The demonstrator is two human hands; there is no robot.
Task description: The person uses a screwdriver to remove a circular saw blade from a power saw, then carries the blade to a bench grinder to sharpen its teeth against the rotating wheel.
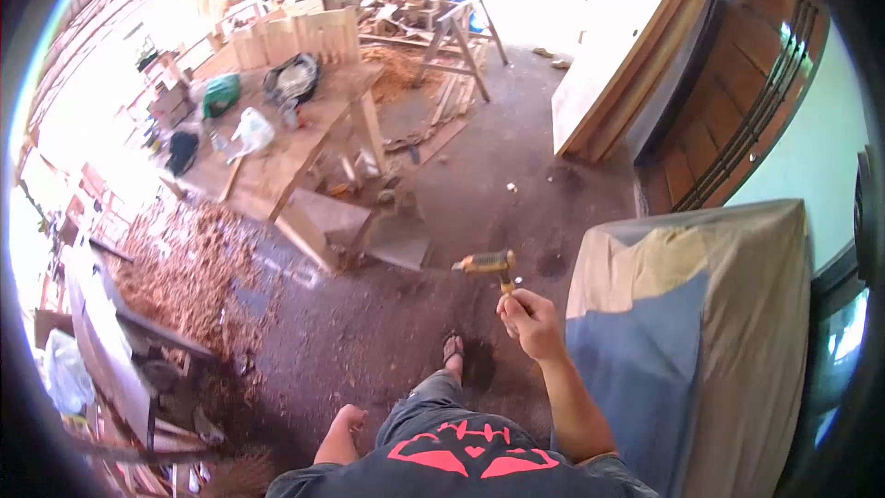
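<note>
My right hand (533,321) is closed around the lower end of a yellow-and-black tool (489,264), raised over the dark floor. The tool is T-shaped, its wider part lying crosswise above my fingers with a pale tip pointing left; its exact kind is unclear. Low in the view, my left hand (350,418) hangs beside my left thigh, away from the tool. Its fingers are too small and blurred to make out.
A wooden workbench (300,143) with bags and a green cloth (221,94) stands ahead left. Wood shavings (189,267) cover the floor at left. A covered bulky object (682,314) is close on my right. A sawhorse (456,46) stands farther ahead.
</note>
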